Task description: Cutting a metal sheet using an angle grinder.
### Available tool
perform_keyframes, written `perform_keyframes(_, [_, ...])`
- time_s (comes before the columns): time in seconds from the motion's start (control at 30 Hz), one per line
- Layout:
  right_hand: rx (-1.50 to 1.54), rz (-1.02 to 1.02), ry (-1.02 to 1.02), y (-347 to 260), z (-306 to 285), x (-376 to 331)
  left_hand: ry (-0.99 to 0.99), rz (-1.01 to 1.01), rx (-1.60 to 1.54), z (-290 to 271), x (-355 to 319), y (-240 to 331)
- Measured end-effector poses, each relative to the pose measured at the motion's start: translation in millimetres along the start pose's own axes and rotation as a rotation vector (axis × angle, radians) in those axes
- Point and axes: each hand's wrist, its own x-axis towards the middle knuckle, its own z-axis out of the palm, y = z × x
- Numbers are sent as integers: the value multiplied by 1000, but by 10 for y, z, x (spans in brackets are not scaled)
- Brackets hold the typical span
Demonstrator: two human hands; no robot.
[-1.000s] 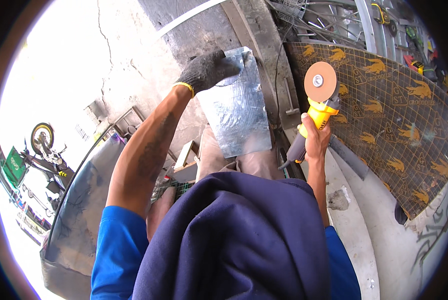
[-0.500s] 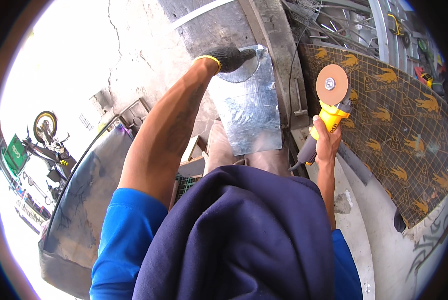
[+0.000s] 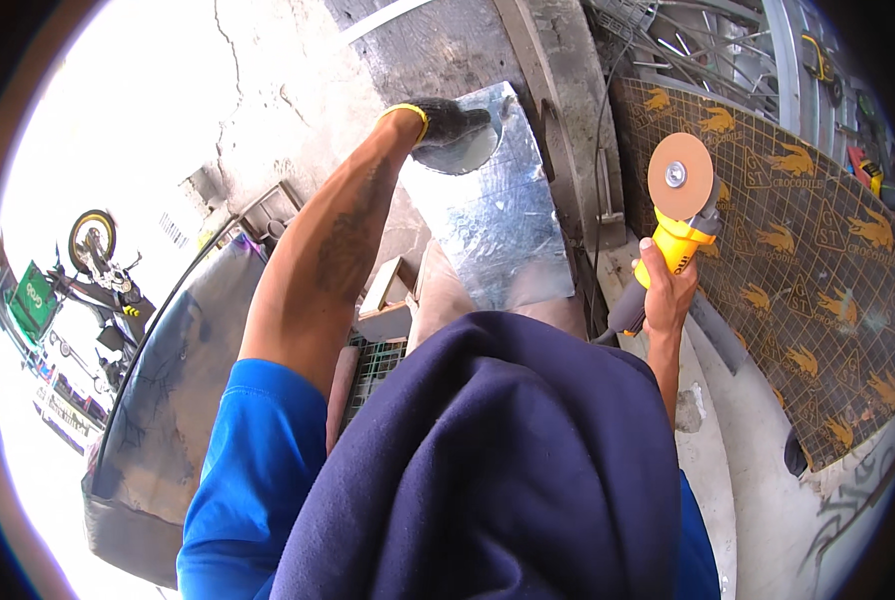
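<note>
Overhead, the gloved left hand (image 3: 446, 128) pins a shiny metal sheet (image 3: 498, 215) by its far edge, steadying it, while the bare right hand (image 3: 666, 290), fingers wrapped tight, holds a yellow angle grinder (image 3: 680, 215) clear to the right.

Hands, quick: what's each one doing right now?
Left hand: gloved, closed on the top edge of the metal sheet.
Right hand: closed around the yellow angle grinder, held off the sheet.

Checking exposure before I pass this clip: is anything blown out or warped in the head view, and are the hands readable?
Head view: the left side is blown out to white; fisheye bends edges near the dark rim. The gloved left hand on the shiny metal sheet and the right hand gripping the yellow angle grinder are sharp; the sheet shows soft glare.
</note>
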Motion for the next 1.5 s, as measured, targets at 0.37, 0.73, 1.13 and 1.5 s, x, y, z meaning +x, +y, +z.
perform_keyframes(0.37, [24,36,-28,13,-72,-45,827,380,370,574,-728,298])
perform_keyframes(0.73, [44,28,-59,46,-57,-26,937,333,-2243,1008,-599,-673])
perform_keyframes(1.13, [8,7,-76,89,-32,-73,1084,637,-1419,-24,-788,-824])
perform_keyframes(1.5, [45,-3,-14,77,-66,-161,903,392,-1352,102,-636,-843])
